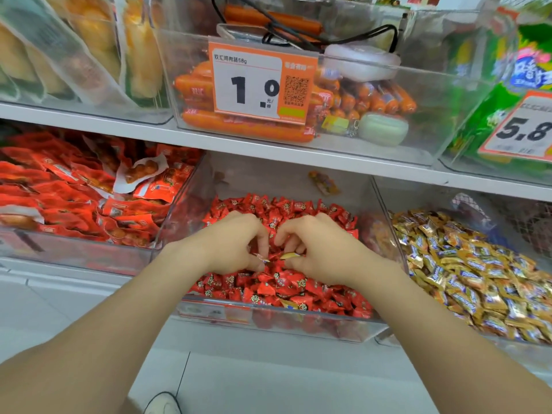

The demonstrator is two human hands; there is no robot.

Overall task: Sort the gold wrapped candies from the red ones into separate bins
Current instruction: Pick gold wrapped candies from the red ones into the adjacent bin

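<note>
A clear plastic bin (277,322) in the middle of the lower shelf is full of red wrapped candies (286,288). Both my hands are down in it, side by side. My left hand (236,243) has its fingers curled and pinches a gold wrapped candy (260,258) at its fingertips. My right hand (316,246) pinches another gold wrapped candy (291,256). One more gold candy (288,303) lies among the red ones near the front wall. To the right, a second clear bin (385,342) holds a heap of gold wrapped candies (466,270).
Left of the red candy bin stands a bin of red snack packets (74,189). The shelf above carries bins of orange sausages (248,127) behind a price tag (260,82), pale packets at left and green bags at right. A white tiled floor (239,369) lies below.
</note>
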